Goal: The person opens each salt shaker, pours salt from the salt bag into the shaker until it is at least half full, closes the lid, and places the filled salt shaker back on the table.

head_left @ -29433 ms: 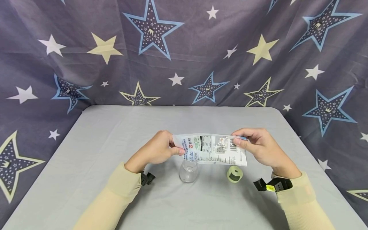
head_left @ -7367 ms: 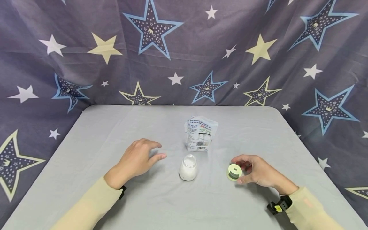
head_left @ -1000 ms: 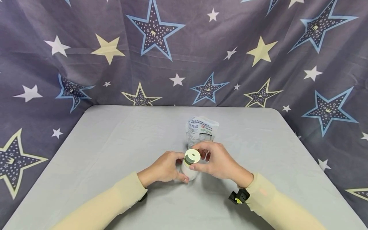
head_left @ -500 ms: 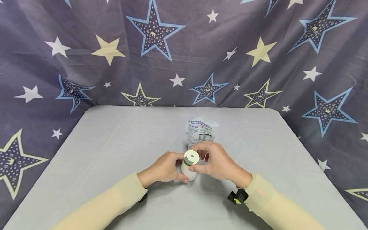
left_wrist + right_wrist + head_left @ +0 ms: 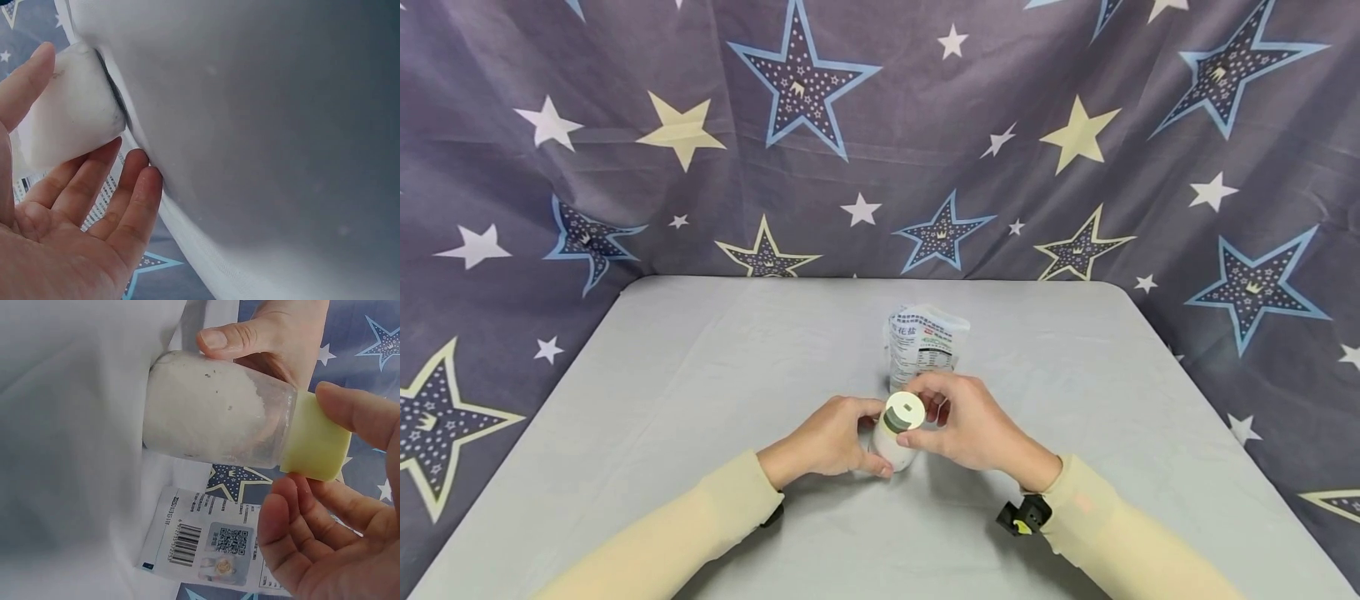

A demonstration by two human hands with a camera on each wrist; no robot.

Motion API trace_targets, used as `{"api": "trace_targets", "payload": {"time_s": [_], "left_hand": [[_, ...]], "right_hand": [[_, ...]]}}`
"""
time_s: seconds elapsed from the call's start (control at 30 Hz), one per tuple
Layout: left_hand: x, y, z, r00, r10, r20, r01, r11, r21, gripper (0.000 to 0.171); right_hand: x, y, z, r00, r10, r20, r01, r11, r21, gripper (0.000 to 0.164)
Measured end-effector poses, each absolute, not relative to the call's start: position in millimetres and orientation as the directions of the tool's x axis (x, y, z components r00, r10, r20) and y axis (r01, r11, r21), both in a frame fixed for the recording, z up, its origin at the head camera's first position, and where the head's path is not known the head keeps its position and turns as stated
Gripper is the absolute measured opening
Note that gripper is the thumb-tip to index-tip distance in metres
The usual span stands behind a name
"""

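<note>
A small clear jar (image 5: 889,453), mostly full of white salt, stands on the table near the middle. A pale green lid (image 5: 906,409) with a dark grey patch sits on its mouth. My left hand (image 5: 831,437) holds the jar's body from the left, thumb in front and fingers behind. My right hand (image 5: 966,423) pinches the lid between thumb and fingers from the right. In the right wrist view, the lid (image 5: 317,439) covers the jar's neck, and salt (image 5: 200,406) reaches below the shoulder. The left wrist view shows the jar (image 5: 75,115) beside my palm.
Just behind the jar stands a white printed salt bag (image 5: 921,342), its lower part partly hidden by my right hand. A grey cloth covers the table (image 5: 737,350). Behind it hangs a dark star-patterned curtain (image 5: 880,150).
Earlier the bag was held over the empty jar; later it stood behind the filled jar. The lid has come from the table's right onto the jar. Lately it shifts only slightly under my right fingers.
</note>
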State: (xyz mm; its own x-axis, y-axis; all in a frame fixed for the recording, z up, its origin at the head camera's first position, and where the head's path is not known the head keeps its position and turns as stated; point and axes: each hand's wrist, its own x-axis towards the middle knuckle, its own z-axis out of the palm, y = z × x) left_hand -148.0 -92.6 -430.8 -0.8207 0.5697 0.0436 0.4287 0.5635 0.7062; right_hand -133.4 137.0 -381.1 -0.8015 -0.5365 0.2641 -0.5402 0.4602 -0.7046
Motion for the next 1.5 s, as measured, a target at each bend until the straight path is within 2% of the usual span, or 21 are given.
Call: {"api": "trace_targets", "payload": {"time_s": [0.47,0.93,1.5], "left_hand": [[-147.9,-88.1,-430.6,-0.815,0.578,0.053,0.463,0.591,0.660,0.073],[-145.8,-85.0,-430.0,-0.776,0.622,0.108,0.477,0.466,0.745,0.062],[-145.7,-83.7,-429.8,-0.778,0.622,0.090,0.468,0.477,0.744,0.064]], "right_hand": [[-132.3,149.9,-386.8,-0.817,-0.508,0.274,-0.526,0.460,-0.716,0.041],[-130.6,154.8,-387.5,-0.813,-0.505,0.291,-0.535,0.450,-0.715,0.040],[-129.7,158.2,-385.3,-0.791,-0.530,0.306,-0.566,0.444,-0.695,0.040]]}}
